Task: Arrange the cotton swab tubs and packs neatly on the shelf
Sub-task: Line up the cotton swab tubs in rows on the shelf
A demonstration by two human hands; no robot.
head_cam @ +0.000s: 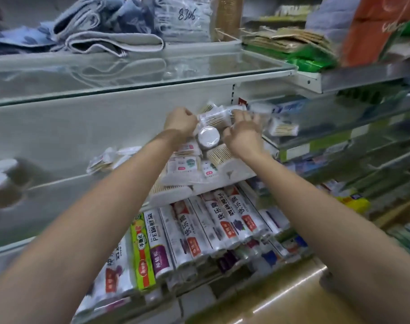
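Both my hands reach into the middle shelf (59, 181), where cotton swab packs are piled. My left hand (180, 121) grips the left end of a clear pack of wooden-stick swabs (214, 119) held up over the pile. My right hand (243, 132) holds the right side of that pack, fingers curled over it. Just below the pack a round tub with a white lid (208, 137) stands on the heap. Flat labelled swab packs (187, 164) lie beneath the hands. A loose pack (105, 161) lies further left, and another pack (283, 129) sits to the right.
A glass shelf (138, 71) above carries folded towels (87, 31). Below, boxes and rolls of cling film (199, 232) fill the lower shelf. To the right, further shelves hold toothpaste boxes (281, 107) and green packets (316, 59). White round shapes (0, 174) sit at the far left.
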